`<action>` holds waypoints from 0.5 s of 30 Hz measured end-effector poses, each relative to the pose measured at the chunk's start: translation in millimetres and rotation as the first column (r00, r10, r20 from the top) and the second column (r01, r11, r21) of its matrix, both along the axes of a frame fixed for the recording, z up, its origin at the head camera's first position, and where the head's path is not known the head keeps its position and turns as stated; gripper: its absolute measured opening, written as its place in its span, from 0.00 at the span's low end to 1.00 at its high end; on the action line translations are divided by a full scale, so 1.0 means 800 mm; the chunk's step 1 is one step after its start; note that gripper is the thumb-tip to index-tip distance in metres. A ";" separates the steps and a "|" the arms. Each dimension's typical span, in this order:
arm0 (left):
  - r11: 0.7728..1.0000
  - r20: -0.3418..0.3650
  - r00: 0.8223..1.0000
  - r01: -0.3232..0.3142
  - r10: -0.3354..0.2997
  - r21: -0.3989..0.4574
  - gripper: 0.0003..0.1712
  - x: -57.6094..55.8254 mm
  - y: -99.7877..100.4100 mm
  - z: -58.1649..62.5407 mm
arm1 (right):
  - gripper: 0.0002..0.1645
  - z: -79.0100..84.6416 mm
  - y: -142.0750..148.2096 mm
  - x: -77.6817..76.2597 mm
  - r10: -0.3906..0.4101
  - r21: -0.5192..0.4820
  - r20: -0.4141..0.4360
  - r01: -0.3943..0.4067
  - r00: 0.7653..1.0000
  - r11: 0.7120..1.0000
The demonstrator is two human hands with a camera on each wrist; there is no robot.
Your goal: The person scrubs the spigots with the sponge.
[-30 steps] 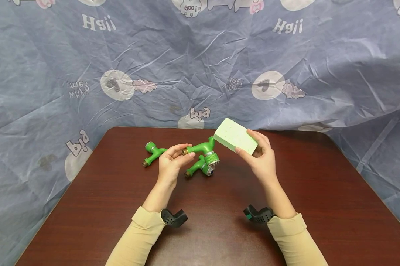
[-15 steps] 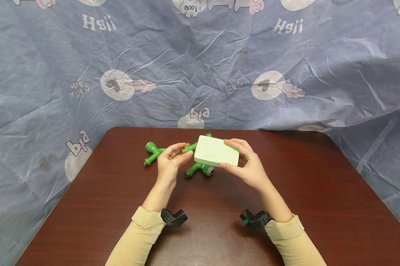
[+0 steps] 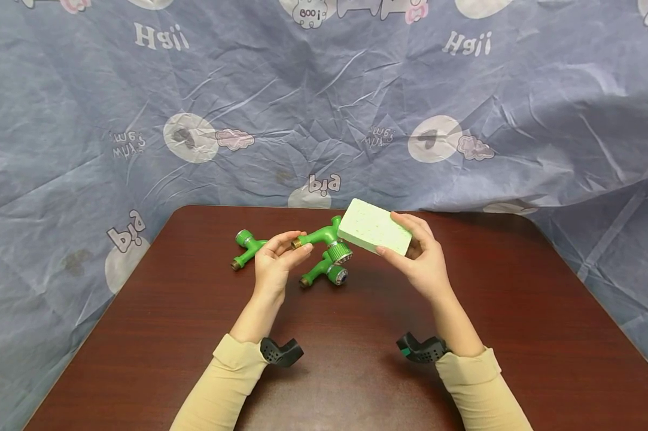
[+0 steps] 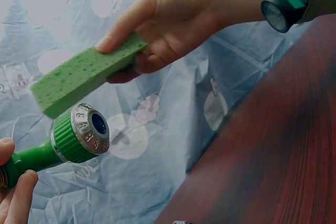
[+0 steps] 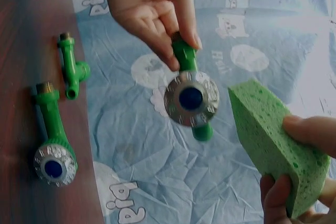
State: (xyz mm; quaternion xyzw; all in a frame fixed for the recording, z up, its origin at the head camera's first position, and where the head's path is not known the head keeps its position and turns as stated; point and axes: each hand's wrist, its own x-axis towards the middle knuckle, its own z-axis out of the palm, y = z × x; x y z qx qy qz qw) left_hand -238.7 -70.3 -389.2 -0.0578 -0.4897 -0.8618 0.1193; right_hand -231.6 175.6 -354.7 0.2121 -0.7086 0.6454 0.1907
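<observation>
Slanting rightward: tap (image 3: 324, 234) in left hand (image 3: 274, 263)

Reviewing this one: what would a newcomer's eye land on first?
Probably the pale green, rectangular porous sponge that the right hand grips above the dark reddish-brown table. Beside it on the left, the left hand pinches a glossy green branched faucet. Two similar green faucets lie on the table near the left hand.

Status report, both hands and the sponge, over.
Left hand pinching green faucet by threaded end. Right hand gripping green sponge, apart from that faucet. Two other green faucets on table; nothing visible between sponge and held faucet.
</observation>
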 end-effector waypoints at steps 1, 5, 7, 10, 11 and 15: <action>1.000 0.001 1.000 0.001 -0.001 -0.002 0.19 0.000 0.000 0.000 | 0.37 0.000 -0.001 0.001 0.017 0.014 0.002 -0.017 1.000 1.000; 1.000 -0.002 1.000 -0.002 0.002 -0.009 0.19 0.000 0.000 -0.001 | 0.37 0.002 -0.006 0.004 0.025 0.082 0.045 -0.028 0.999 0.996; 1.000 0.002 1.000 -0.004 0.004 -0.010 0.21 0.000 0.000 0.000 | 0.37 0.005 -0.007 0.006 -0.017 0.098 0.064 0.011 0.998 0.995; 1.000 0.008 1.000 0.001 -0.001 -0.004 0.23 0.000 0.000 0.001 | 0.36 0.009 -0.006 0.008 -0.092 0.099 0.076 0.084 0.993 0.991; 1.000 0.009 1.000 0.003 -0.003 -0.004 0.23 0.001 0.000 0.002 | 0.36 0.009 -0.004 0.007 -0.108 0.098 0.078 0.100 0.991 0.990; 1.000 0.004 1.000 0.008 -0.008 0.006 0.20 0.002 0.000 0.004 | 0.37 0.000 0.003 -0.002 -0.111 0.114 0.099 0.100 0.989 0.988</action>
